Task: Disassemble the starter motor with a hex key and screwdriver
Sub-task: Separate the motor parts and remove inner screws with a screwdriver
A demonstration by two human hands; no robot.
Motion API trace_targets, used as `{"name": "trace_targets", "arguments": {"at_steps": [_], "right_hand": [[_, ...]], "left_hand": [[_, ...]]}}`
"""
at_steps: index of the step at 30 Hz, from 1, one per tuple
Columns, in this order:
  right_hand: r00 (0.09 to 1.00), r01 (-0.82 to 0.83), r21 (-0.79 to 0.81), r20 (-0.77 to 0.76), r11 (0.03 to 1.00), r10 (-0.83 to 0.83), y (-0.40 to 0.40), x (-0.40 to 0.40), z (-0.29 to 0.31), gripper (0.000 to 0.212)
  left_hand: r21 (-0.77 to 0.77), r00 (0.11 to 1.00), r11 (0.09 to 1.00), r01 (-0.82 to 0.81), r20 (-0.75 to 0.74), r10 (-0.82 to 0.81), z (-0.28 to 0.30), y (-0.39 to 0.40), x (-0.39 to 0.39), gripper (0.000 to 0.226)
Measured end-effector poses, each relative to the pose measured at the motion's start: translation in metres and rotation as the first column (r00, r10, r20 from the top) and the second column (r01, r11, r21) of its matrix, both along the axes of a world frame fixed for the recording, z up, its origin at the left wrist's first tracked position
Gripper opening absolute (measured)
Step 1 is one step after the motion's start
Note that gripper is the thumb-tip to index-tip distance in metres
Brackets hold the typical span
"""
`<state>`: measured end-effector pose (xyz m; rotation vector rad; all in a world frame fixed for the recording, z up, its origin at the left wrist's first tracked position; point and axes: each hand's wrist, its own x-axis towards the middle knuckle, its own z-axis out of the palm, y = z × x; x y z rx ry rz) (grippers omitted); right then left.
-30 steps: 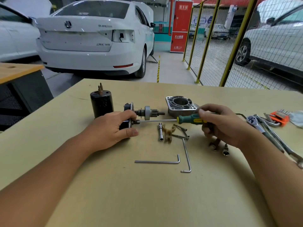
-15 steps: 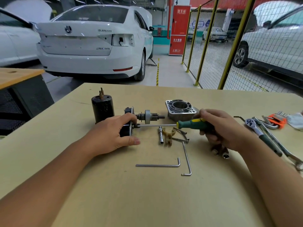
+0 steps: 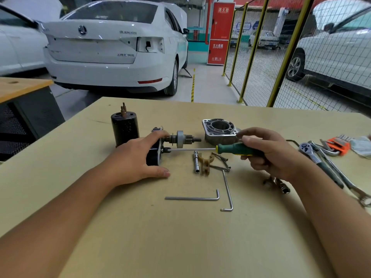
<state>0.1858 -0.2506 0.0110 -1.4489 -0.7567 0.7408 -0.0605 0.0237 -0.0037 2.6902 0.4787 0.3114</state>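
Observation:
The starter motor body (image 3: 155, 155) lies on its side on the wooden table (image 3: 180, 237), its pinion shaft (image 3: 181, 139) pointing right. My left hand (image 3: 136, 159) grips the body from above, thumb on the table side. My right hand (image 3: 267, 153) holds the green-handled screwdriver (image 3: 236, 149) level, its steel tip against a screw on the motor's end plate (image 3: 160, 150). A black cylindrical solenoid (image 3: 124, 128) stands upright behind my left hand. The grey aluminium nose housing (image 3: 219, 131) rests behind the screwdriver. Two hex keys (image 3: 200, 198) lie in front.
A socket extension, a tan plastic fork and loose bolts (image 3: 208, 163) lie under the screwdriver. A ratchet wrench (image 3: 317, 157), spanners and an orange hex key set (image 3: 339, 144) sit at the right. A small socket (image 3: 284, 187) lies by my right wrist. Parked cars stand beyond the table.
Both hands keep their hold; the screwdriver stays against the end plate. The view has shifted slightly, with the table contents sitting a little lower in frame.

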Motion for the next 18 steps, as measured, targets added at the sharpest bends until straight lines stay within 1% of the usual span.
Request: {"name": "trace_targets", "arguments": {"at_steps": [2,4,6,8,9,10,12,13,15,16,17,18], "right_hand": [[0.998,0.02,0.135,-0.058,0.991,-0.012,0.0023,-0.0008,-0.0013,0.036],[0.995,0.037,0.186,-0.093,0.982,-0.02,0.0054,-0.001,-0.0036,0.035],[0.995,0.041,0.128,-0.099,0.991,-0.028,0.0068,-0.0048,-0.0024,0.031],[0.993,0.082,0.004,-0.082,0.997,-0.082,0.0055,-0.0048,-0.0009,0.043],[0.993,0.091,-0.033,-0.073,0.995,-0.093,0.0042,-0.0032,-0.0008,0.045],[0.994,0.082,-0.034,-0.072,0.996,-0.085,0.0033,-0.0017,-0.0013,0.04],[0.994,0.04,0.035,-0.107,0.999,-0.036,0.0026,0.0003,-0.0038,0.024],[0.991,0.027,0.08,-0.13,0.996,-0.016,0.0032,-0.0003,-0.0053,0.023],[0.988,0.018,0.126,-0.153,0.992,0.002,0.0047,-0.0014,-0.0082,0.029],[0.989,0.023,0.108,-0.151,0.994,-0.007,0.0063,-0.0029,-0.008,0.028],[0.991,0.037,0.058,-0.133,0.998,-0.029,0.0074,-0.0052,-0.0067,0.03],[0.994,0.06,-0.013,-0.091,0.998,-0.061,0.0078,-0.006,-0.0057,0.039]], "left_hand": [[0.0,1.0,1.0,0.001,0.009,-0.001,0.0003,-0.0001,-0.0001,0.101],[0.0,1.0,1.0,0.005,0.014,-0.005,0.0004,0.0006,0.0,0.1],[0.003,1.0,1.0,0.006,0.016,-0.006,0.0005,0.0007,0.0002,0.1],[0.008,1.0,1.0,0.003,0.016,-0.003,0.0002,0.0,0.0005,0.1],[0.007,1.0,1.0,0.002,0.016,-0.002,0.0002,-0.0001,0.001,0.1],[0.003,1.0,1.0,0.002,0.017,-0.002,0.0003,-0.0002,0.0013,0.1],[-0.003,1.0,1.0,0.0,0.016,0.0,0.0004,-0.0001,0.0011,0.101],[-0.002,1.0,1.0,-0.002,0.016,0.002,0.0002,0.0001,0.0009,0.101],[-0.003,1.0,1.0,-0.007,0.012,0.007,-0.0005,0.0006,0.0003,0.101],[-0.005,1.0,1.0,-0.009,0.01,0.009,-0.0007,0.0006,0.0006,0.101],[-0.008,1.0,1.0,-0.009,0.009,0.009,-0.0008,0.0007,0.0003,0.101],[-0.012,1.0,1.0,-0.008,0.012,0.008,-0.0008,0.001,0.0005,0.1]]}}
